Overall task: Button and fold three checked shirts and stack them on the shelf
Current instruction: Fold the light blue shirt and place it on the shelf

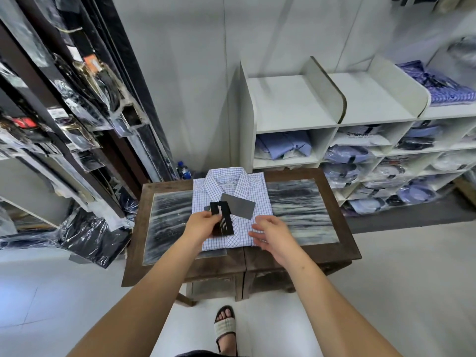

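Observation:
A folded white checked shirt (231,191) lies collar-away on the dark wooden table (332,256). My left hand (203,225) pinches the shirt's black hang tags (223,221) over its front; a grey tag (239,206) rests beside them. My right hand (273,234) hovers over the shirt's lower right corner with fingers loosely spread, holding nothing. The white shelf unit (291,104) behind the table has bare top compartments.
Lower shelf cubbies (360,161) hold bagged blue shirts. A blue patterned shirt stack (443,86) sits top right. Plastic-wrapped dark garments (85,235) crowd the racks on the left. A water bottle (183,170) stands behind the table. My sandalled foot (226,328) is on the floor.

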